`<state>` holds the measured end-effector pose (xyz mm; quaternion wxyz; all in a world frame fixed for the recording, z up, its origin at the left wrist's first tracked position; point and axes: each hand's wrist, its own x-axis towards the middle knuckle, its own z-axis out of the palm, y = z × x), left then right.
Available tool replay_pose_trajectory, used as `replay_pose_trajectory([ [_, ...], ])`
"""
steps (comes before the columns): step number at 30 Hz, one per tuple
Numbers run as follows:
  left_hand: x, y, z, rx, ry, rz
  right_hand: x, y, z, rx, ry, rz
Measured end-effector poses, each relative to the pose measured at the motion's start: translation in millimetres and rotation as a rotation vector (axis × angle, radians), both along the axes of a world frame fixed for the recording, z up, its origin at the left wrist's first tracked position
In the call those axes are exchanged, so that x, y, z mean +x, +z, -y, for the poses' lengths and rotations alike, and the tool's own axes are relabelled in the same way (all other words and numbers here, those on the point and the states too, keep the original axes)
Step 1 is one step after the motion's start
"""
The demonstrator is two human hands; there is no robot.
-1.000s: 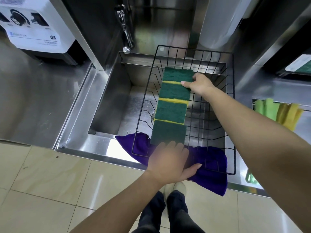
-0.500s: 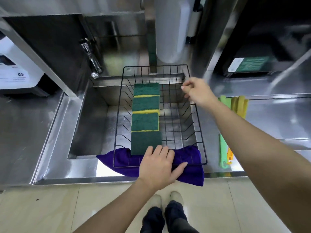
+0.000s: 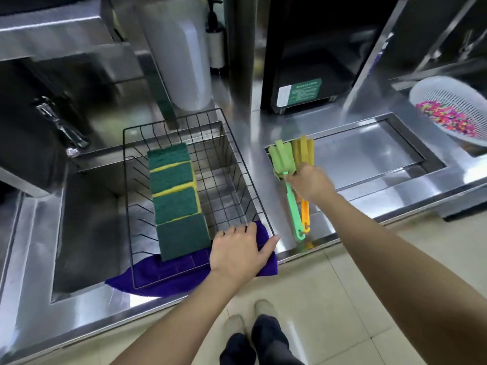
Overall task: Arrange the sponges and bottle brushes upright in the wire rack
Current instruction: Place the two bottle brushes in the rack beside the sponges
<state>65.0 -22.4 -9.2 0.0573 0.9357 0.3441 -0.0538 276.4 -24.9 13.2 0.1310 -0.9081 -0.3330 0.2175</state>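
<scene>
A black wire rack (image 3: 238, 154) sits over the sink, its near end on a purple cloth (image 3: 147, 279). Several green-and-yellow sponges (image 3: 174, 198) stand on edge in a row inside its left half. My left hand (image 3: 241, 252) rests flat on the rack's near right corner, holding nothing. On the counter to the right lie a green bottle brush (image 3: 293, 209) and an orange bottle brush (image 3: 305, 214), side by side. My right hand (image 3: 309, 181) is closing over both, where the handles meet the foam heads; the grip looks loose.
A steel sink (image 3: 87, 233) lies under the rack, with a tap (image 3: 62, 127) at its back left. A recessed steel tray (image 3: 369, 151) sits right of the brushes. A white colander (image 3: 453, 109) with coloured bits stands at the far right. A grey cylinder (image 3: 181, 56) stands behind the rack.
My right hand left the rack's far right edge and moved right, down onto the two brushes. My left hand slid right along the rack's near edge. The view swung right.
</scene>
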Motion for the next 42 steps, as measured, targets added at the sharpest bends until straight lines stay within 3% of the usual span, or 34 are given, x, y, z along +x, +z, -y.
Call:
replay_pose_trajectory([
  [6, -1, 0, 0, -0.005, 0.001, -0.007, -11, -12, 8, -0.123, 0.128, 0.008],
  [11, -7, -1, -2, 0.046, -0.032, 0.003, -18, -11, 4, -0.107, 0.07, -0.045],
  [20, -35, -1, -12, 0.145, -0.037, 0.162, -33, 42, -25, 0.366, 0.011, 0.01],
  [23, -41, -5, -12, 0.187, -0.013, 0.203, -50, 55, -41, 0.437, 0.091, 0.062],
  [27, -51, -10, -15, 0.22, 0.021, 0.271, -77, 54, -58, 0.486, 0.186, -0.015],
  [35, -57, -13, -12, 0.253, 0.05, 0.346, -116, 9, -84, 0.316, 0.286, -0.196],
  [42, -59, -19, -12, 0.266, 0.034, 0.352, -136, -15, -95, 0.184, 0.336, -0.214],
])
